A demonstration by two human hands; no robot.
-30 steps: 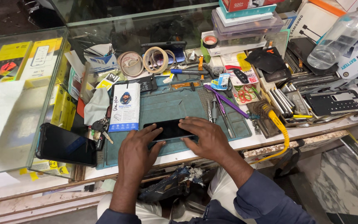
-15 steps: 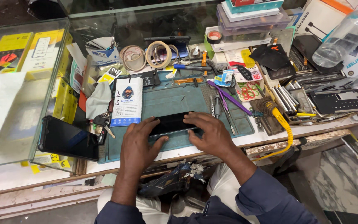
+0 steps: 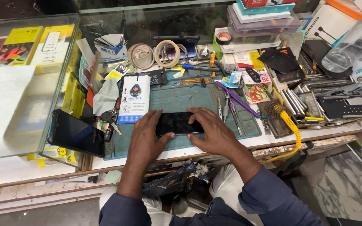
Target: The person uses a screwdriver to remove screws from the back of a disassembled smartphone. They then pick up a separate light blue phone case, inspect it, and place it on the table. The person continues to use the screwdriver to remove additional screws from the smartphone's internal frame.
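Glass of a display case (image 3: 26,83) fills the left of the head view, with yellow packets inside it, and a dark phone (image 3: 76,134) leans against its lower corner. Just right of that lie a bunch of keys (image 3: 107,119), a grey cloth (image 3: 105,96) and a white retail packet (image 3: 134,100) resting on the left part of a teal work mat (image 3: 181,94), which covers the middle of the desk (image 3: 269,140). On the near part of the mat lies a black smartphone (image 3: 177,122), flat and lengthwise, screen up. The left hand (image 3: 145,138) presses on its left end, fingers spread over the edge and thumb on the glass, a loose grip that rests rather than clenches. The right hand (image 3: 212,132) covers the right end the same way, fingers flat across the top, thumb at the near edge; neither hand lifts the phone off the mat. Behind the mat stand two tape rolls (image 3: 166,53). Right of the hands lie tweezers (image 3: 227,106) and a purple tool (image 3: 237,98), then a coiled yellow cable (image 3: 292,129) hanging over the desk edge, a stack of metal plates (image 3: 294,100), and a clear bottle (image 3: 346,46) far right.
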